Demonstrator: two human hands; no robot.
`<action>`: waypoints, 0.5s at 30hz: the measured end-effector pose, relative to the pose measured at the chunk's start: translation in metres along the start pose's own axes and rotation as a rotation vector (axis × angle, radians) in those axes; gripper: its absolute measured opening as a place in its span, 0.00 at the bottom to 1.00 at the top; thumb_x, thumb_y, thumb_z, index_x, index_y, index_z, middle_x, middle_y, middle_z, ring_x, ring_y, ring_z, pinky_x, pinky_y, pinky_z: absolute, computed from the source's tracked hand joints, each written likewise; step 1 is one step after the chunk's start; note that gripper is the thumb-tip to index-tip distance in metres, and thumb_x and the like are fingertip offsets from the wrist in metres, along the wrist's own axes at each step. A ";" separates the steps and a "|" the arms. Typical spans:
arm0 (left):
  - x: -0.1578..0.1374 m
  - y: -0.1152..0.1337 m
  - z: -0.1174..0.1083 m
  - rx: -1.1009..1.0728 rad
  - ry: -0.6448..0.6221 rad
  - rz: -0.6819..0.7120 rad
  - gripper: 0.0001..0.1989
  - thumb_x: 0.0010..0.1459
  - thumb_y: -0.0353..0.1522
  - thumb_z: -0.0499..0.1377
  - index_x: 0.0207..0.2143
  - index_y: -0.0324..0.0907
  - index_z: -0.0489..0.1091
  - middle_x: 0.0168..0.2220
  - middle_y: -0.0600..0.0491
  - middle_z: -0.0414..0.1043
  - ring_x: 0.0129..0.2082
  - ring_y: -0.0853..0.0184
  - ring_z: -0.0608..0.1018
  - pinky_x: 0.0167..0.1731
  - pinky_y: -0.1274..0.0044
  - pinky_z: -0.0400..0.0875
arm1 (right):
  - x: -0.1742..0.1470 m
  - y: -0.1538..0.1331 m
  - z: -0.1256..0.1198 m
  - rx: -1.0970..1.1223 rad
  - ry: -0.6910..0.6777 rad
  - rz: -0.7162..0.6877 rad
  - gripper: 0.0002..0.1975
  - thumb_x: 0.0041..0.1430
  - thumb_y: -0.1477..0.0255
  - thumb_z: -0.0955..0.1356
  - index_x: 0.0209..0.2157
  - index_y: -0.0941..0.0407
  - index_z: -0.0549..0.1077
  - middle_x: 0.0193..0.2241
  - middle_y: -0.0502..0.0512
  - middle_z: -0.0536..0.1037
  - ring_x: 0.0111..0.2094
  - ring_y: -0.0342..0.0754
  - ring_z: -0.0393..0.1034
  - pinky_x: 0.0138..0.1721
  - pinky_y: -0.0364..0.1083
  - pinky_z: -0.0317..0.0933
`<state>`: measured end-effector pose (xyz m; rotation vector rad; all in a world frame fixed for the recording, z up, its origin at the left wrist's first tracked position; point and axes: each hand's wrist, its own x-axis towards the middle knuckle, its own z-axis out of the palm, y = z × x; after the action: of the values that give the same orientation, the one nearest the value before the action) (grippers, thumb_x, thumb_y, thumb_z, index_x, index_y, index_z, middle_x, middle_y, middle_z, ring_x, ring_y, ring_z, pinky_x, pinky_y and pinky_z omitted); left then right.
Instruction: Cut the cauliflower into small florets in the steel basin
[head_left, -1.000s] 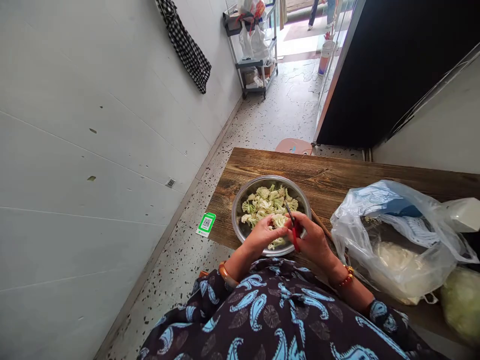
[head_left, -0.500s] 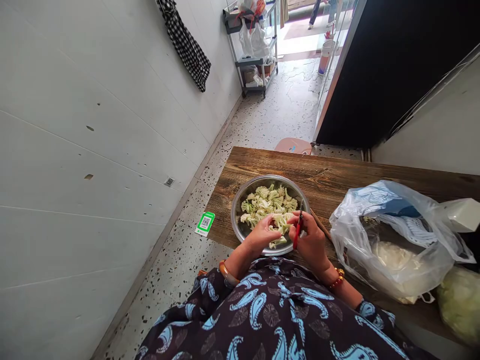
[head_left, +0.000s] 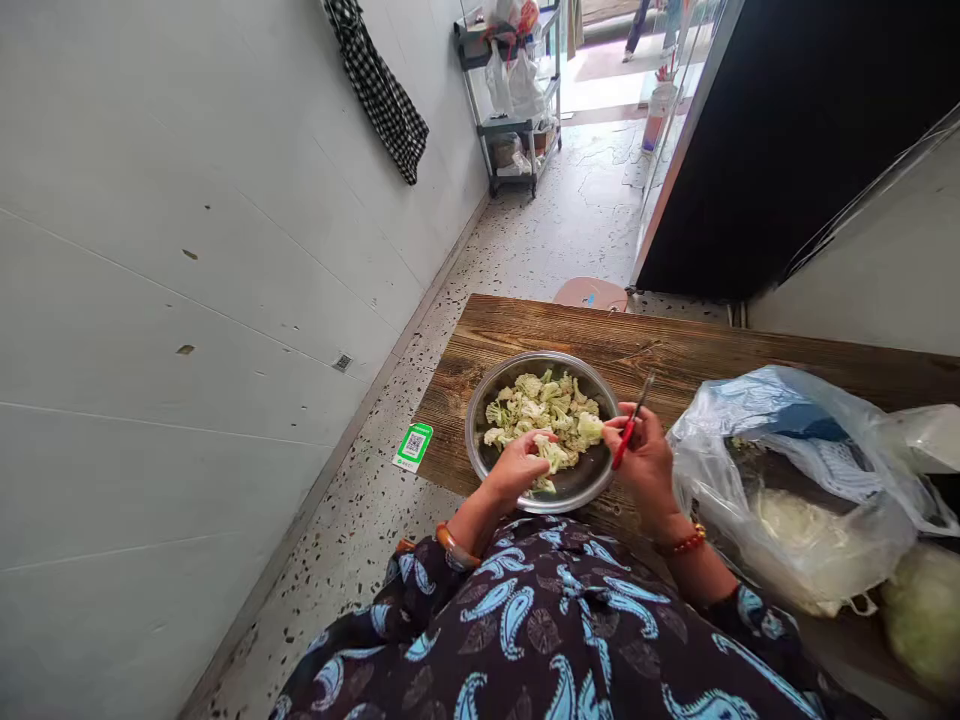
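A round metal bowl [head_left: 474,437] of cut cauliflower florets [head_left: 541,402] stands on the wooden table in front of me. My left hand [head_left: 519,466] reaches over the near rim, its fingers closed on a piece of cauliflower [head_left: 553,454]. At the bowl's right rim, my right hand [head_left: 643,462] grips red-handled scissors [head_left: 628,435], the blades pointing up and away. A small floret [head_left: 590,428] is also pinched between the right thumb and fingertips, over the bowl.
A clear plastic bag [head_left: 795,500] with pale contents lies on the table [head_left: 442,400] to the right, beside a pale green vegetable [head_left: 926,610]. A green QR card [head_left: 412,446] sits at the left corner. Beyond stand a pink stool [head_left: 591,293] and a shelf cart [head_left: 510,125].
My right hand has moved right, away from the left, with the scissors and a floret that is now separate from the left hand's piece. My left hand has stayed nearly in place.
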<state>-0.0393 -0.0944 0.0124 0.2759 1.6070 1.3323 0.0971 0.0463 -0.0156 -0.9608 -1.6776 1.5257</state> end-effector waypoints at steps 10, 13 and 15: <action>0.028 -0.009 -0.029 -0.385 0.122 -0.072 0.23 0.44 0.33 0.67 0.44 0.39 0.69 0.31 0.52 0.75 0.28 0.69 0.77 0.31 0.78 0.71 | 0.015 0.025 0.006 0.377 0.058 0.300 0.27 0.46 0.63 0.77 0.48 0.51 0.69 0.34 0.48 0.77 0.31 0.44 0.71 0.34 0.45 0.67; 0.032 -0.008 -0.027 -0.384 0.183 -0.086 0.28 0.48 0.34 0.66 0.52 0.40 0.65 0.35 0.51 0.77 0.28 0.69 0.77 0.29 0.79 0.70 | 0.016 0.024 0.010 0.343 -0.002 0.256 0.29 0.46 0.63 0.77 0.50 0.51 0.69 0.36 0.50 0.78 0.35 0.46 0.72 0.37 0.46 0.67; 0.031 -0.009 -0.026 -0.384 0.218 -0.081 0.31 0.51 0.33 0.64 0.57 0.41 0.60 0.39 0.49 0.77 0.29 0.69 0.77 0.29 0.79 0.69 | 0.015 0.020 0.009 0.326 -0.041 0.253 0.28 0.48 0.62 0.76 0.50 0.51 0.69 0.36 0.50 0.78 0.35 0.46 0.72 0.37 0.46 0.67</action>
<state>-0.0710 -0.0921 -0.0136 -0.1709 1.4802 1.6149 0.0838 0.0555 -0.0366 -0.9963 -1.3139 1.9252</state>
